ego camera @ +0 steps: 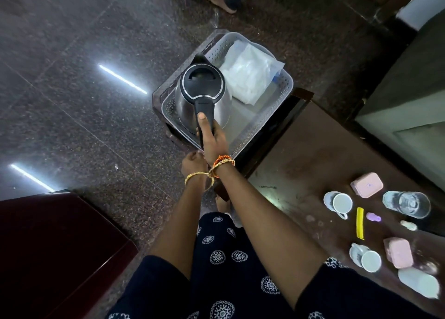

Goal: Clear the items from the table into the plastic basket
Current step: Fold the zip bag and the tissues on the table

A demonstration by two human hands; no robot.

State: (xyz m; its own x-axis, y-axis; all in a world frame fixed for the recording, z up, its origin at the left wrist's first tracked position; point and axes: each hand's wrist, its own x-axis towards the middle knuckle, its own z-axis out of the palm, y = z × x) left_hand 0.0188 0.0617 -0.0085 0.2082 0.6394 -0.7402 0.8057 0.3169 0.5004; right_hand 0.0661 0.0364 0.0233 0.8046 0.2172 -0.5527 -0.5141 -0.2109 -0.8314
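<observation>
Head view: our right hand (212,138) grips the electric kettle (202,94) by its handle, low in the plastic basket (262,123) beside a white bag (250,77); left hand (192,162) holds the rim (grip unclear). Remaining cups (338,204) lie on the counter (301,150), rightward, nearer the right hand.

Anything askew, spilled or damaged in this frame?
Nothing spilled or broken. One white cup near the pink box lies tipped on its side on the table; the kettle stands upright in the basket.
</observation>
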